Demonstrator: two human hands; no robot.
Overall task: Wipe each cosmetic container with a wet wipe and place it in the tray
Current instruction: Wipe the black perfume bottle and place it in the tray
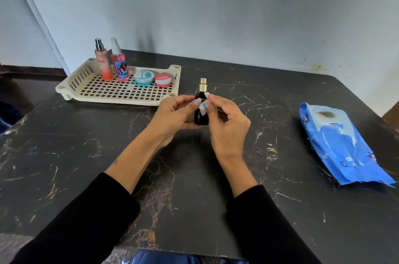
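A small black bottle (pixel 200 118) with a gold spray top is held upright above the table's middle. My left hand (pixel 174 113) grips its body from the left. My right hand (pixel 226 121) pinches a small white wet wipe (pixel 204 108) against the bottle's front and shoulder. The cream slotted tray (pixel 108 91) lies at the back left. In it stand an orange spray bottle (pixel 103 62) and a pink spray bottle (pixel 119 62), with a teal tin (pixel 144 78) and a red Vaseline tin (pixel 163 80) beside them.
A blue wet wipe pack (pixel 341 147) lies on the right side of the dark marble table (pixel 86 155). A grey wall rises behind the table. The table's front edge is near my sleeves.
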